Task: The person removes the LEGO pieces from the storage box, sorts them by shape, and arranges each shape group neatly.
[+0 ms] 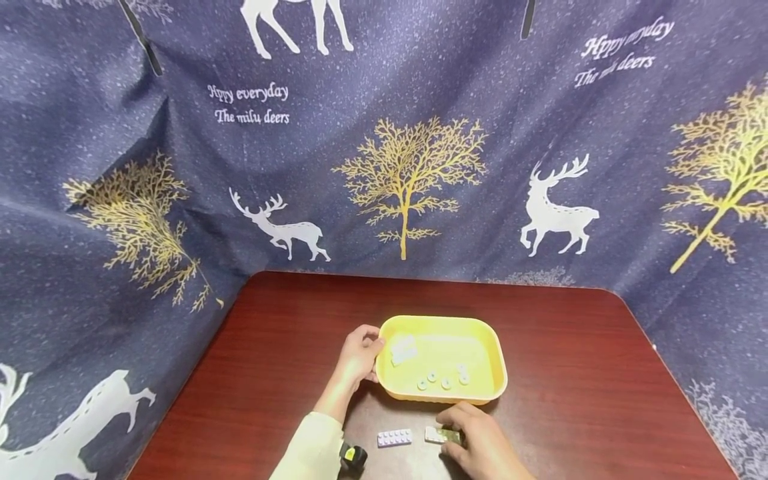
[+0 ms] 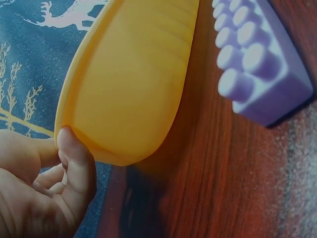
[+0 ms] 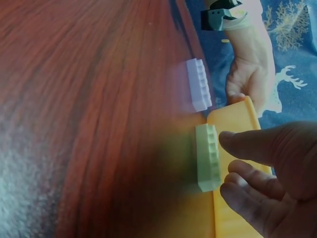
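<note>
A yellow tray point(image 1: 441, 393) stands on the table, and my left hand point(image 1: 358, 357) holds its left rim between thumb and fingers. In the left wrist view the thumb point(image 2: 74, 148) lies against the tray's corner. Near the tray's front side lies a pale green toy building brick point(image 1: 433, 435). Around its right end my right hand point(image 1: 483, 443) hovers, thumb and fingers spread; the right wrist view shows a gap between the fingertips and the green brick point(image 3: 207, 158). To the left of it lies a purple building brick point(image 1: 394, 438), studs up, touched by neither hand.
Inside the tray are pale blocks point(image 1: 403, 350) at the left and several small round pieces point(image 1: 446, 384) toward the front. The dark red wooden table point(image 1: 570, 373) ends at a blue cloth backdrop point(image 1: 480, 227) printed with deer and trees. A black device point(image 1: 354, 457) sits on the left wrist.
</note>
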Demonstrator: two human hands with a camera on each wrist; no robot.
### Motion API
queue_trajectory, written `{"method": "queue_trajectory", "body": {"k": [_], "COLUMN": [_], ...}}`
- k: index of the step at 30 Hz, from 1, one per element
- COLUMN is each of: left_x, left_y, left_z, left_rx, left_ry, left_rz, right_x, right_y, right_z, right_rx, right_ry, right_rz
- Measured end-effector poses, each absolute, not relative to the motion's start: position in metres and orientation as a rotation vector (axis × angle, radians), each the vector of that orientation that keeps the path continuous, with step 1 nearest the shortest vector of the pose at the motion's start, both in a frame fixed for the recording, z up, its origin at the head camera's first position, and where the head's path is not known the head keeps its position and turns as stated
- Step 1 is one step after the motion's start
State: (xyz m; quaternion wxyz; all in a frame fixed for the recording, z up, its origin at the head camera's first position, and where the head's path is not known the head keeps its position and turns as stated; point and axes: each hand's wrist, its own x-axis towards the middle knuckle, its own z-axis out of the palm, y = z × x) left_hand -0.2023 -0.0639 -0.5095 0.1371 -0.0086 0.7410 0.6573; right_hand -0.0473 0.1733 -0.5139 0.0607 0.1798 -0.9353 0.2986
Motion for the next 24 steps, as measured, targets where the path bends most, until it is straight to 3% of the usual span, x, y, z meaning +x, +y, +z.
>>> {"method": "queue_trajectory", "body": {"k": [24], "left_x": [-0.203], "left_y": [-0.064], "left_z": [-0.51], "left_rx": [-0.021], "left_ry": [2.136], "left_rz": [1.906], "right_x": [-0.062], "right_y": [0.178], "right_z": [-0.486], "right_rx": [0.526], "right_ry": [-2.599], "right_rz": [1.016]}}
